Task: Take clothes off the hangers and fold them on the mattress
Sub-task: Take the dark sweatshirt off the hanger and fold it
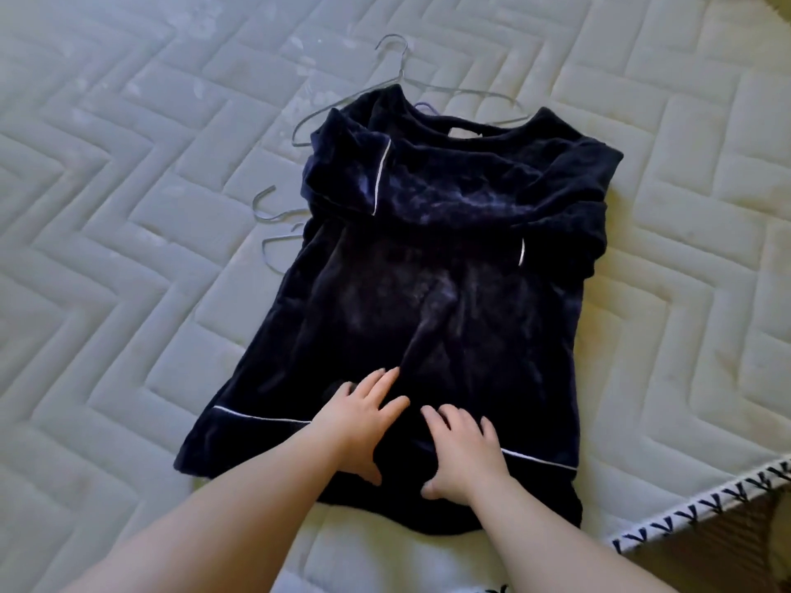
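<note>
both hands press flat on navy top's hem

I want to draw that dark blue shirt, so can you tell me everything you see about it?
The shirt is dark navy, soft and velvety-looking, with thin white trim on the cuffs and near the hem. It lies flat on the white quilted mattress, both sleeves folded across the chest. Thin wire hangers poke out from under its neck and one side. The left hand and right hand press flat on its lower part.
</note>
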